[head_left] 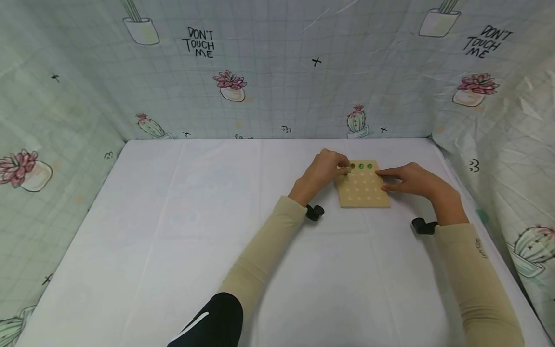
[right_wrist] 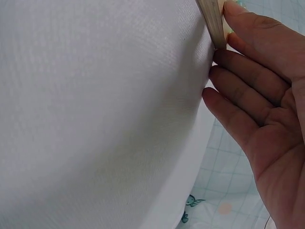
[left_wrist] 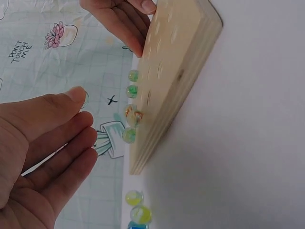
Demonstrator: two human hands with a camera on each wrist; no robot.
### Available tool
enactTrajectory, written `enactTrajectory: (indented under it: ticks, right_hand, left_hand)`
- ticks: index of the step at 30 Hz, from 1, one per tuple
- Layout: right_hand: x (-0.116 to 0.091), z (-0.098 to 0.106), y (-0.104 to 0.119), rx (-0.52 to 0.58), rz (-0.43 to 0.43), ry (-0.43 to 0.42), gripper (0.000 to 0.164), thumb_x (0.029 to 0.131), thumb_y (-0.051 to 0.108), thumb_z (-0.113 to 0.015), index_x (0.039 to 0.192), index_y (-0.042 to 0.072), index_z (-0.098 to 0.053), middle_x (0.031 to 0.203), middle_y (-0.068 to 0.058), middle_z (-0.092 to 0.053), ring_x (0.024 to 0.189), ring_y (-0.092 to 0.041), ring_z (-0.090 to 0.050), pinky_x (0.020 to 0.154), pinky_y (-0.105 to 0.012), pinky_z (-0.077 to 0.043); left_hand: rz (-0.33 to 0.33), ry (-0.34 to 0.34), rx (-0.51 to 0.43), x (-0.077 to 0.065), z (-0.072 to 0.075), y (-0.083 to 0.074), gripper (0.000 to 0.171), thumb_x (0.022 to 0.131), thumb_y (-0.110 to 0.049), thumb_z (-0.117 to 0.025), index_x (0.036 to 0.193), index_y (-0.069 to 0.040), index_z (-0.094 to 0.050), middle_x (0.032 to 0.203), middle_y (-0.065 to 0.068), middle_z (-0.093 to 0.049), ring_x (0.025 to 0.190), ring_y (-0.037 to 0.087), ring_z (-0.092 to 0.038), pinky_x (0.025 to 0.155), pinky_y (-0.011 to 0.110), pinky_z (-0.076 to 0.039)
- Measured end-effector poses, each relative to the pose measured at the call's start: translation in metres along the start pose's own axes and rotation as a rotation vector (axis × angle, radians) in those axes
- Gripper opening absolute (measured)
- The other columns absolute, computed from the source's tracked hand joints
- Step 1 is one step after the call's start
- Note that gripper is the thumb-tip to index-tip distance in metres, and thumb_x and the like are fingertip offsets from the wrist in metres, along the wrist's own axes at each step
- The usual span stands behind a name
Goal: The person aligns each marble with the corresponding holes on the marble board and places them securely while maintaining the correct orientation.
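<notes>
In the holed board, far row: marbles | left grip: pinching another marble | right grip: holding board edge

Operator: Which items are obscured?
Technician: Left wrist view: the left hand covers most of the held marble; the bottom edge crops the blue marble.
Operator: Right sleeve lettering?
Technician: Too small to read.
</notes>
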State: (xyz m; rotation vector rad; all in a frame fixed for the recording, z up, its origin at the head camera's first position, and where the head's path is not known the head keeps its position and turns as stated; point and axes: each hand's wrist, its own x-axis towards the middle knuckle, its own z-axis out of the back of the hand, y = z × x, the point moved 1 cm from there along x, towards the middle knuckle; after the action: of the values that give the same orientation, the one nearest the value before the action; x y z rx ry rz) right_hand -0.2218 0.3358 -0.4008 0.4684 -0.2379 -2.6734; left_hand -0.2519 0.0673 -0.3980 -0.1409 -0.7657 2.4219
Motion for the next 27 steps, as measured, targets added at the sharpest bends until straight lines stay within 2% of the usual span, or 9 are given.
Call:
enactTrajectory:
  ticks: [7, 15, 22, 27]
  right_hand:
    - [-0.001, -0.001, -0.001, 0.015, 0.016, -0.017, 0.06, 0.096, 0.04, -0.07, 0.144, 0.006, -0.058, 0.138, -0.027, -0.058, 0.123, -0.047, -0.058, 0.1, -0.063, -0.047]
    - [-0.001, -0.003, -0.001, 0.042, 0.007, -0.029, 0.058, 0.096, 0.036, -0.071, 0.145, 0.008, -0.055, 0.14, -0.027, -0.055, 0.123, -0.046, -0.058, 0.1, -0.062, -0.048]
    - [-0.002, -0.004, -0.002, 0.047, 0.005, -0.047, 0.057, 0.096, 0.034, -0.072, 0.144, 0.008, -0.056, 0.141, -0.025, -0.055, 0.121, -0.045, -0.06, 0.099, -0.062, -0.048]
    - [-0.003, -0.004, -0.001, 0.05, 0.006, -0.048, 0.057, 0.096, 0.034, -0.072, 0.144, 0.007, -0.056, 0.141, -0.025, -0.054, 0.124, -0.046, -0.057, 0.1, -0.062, -0.047]
  left_hand:
    - [0.023, 0.023, 0.027, 0.01, -0.005, -0.01, 0.022, 0.096, -0.028, -0.071, 0.114, -0.018, -0.078, 0.111, -0.005, -0.075, 0.101, 0.007, -0.064, 0.082, 0.017, -0.051]
    - [0.112, -0.002, -0.043, 0.02, -0.016, -0.008, 0.021, 0.096, -0.024, -0.072, 0.115, -0.018, -0.079, 0.114, -0.004, -0.074, 0.105, 0.008, -0.063, 0.083, 0.016, -0.051]
    - [0.134, -0.034, -0.094, 0.021, -0.023, -0.005, 0.02, 0.094, -0.021, -0.074, 0.112, -0.017, -0.079, 0.111, -0.004, -0.075, 0.104, 0.008, -0.066, 0.082, 0.015, -0.051]
    - [0.152, -0.036, -0.096, 0.02, -0.024, -0.009, 0.018, 0.094, -0.021, -0.073, 0.111, -0.018, -0.08, 0.111, -0.004, -0.074, 0.104, 0.008, -0.065, 0.082, 0.016, -0.052]
